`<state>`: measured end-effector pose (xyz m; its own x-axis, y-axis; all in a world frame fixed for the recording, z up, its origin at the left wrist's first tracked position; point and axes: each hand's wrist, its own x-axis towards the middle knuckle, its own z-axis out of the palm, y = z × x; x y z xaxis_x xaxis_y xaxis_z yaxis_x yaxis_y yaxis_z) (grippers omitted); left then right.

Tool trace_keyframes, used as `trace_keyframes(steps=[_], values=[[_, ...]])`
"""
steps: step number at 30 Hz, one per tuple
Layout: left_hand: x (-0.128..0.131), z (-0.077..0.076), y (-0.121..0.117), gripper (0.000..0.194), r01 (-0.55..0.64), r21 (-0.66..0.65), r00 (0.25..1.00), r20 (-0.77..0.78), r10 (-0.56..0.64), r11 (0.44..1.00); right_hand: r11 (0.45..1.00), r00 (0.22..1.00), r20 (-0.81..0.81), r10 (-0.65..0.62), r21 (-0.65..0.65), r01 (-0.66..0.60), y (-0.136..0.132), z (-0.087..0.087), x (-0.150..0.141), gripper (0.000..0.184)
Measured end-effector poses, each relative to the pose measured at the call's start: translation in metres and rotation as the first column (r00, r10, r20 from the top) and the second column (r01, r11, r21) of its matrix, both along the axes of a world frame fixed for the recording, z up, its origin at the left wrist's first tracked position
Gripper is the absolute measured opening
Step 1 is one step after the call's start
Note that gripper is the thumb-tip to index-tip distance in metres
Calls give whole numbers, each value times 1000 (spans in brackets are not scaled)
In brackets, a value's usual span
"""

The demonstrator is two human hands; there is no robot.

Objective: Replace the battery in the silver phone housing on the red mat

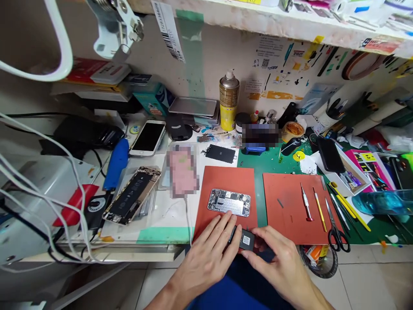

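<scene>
My left hand [206,258] rests at the front edge of a red-orange silicone mat [226,181], its fingers around a slim black tool [232,234]. My right hand [279,262] pinches a small black module with a white QR label [247,240], which sits close to that tool. An opened smartphone body [229,202], with its circuit board exposed, lies on the mat just beyond both hands. A second red-orange mat [284,202] to the right holds a red-handled screwdriver [306,202] and a yellow-handled screwdriver [320,211].
Black-handled scissors [337,237] lie beyond the right mat's edge. Further back stand a gold spray can [229,101] and a black phone screen part [220,153]. On the left are a white-framed phone [148,137], an opened phone with a battery [130,196], and white cables [61,172]. A shelf overhangs the bench.
</scene>
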<state>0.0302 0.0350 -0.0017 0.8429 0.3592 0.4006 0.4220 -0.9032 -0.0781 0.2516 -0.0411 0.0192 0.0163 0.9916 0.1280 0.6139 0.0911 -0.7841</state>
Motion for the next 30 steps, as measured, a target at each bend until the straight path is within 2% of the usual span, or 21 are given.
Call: trace_keyframes(steps=[3, 8, 13, 17, 22, 30], values=[[-3, -7, 9, 46, -51, -65, 999, 8, 51, 997, 999, 999, 14, 53, 3, -53, 18, -8, 4, 24], [-23, -23, 15, 63, -237, -159, 970, 11, 242, 958, 991, 990, 111, 92, 92, -102, 48, -30, 12, 26], [-36, -36, 7, 60, -331, -234, 933, 62, 354, 914, 979, 967, 202, 156, 98, -179, 63, -47, 19, 27], [-35, -39, 5, 56, -316, -262, 935, 75, 346, 912, 970, 951, 240, 196, 98, -225, 70, -52, 21, 27], [-32, -39, 5, 53, -290, -278, 949, 39, 313, 916, 962, 940, 257, 225, 95, -256, 76, -48, 24, 27], [-31, -44, 4, 53, -254, -328, 961, 18, 275, 910, 962, 937, 273, 219, 99, -254, 77, -49, 23, 25]])
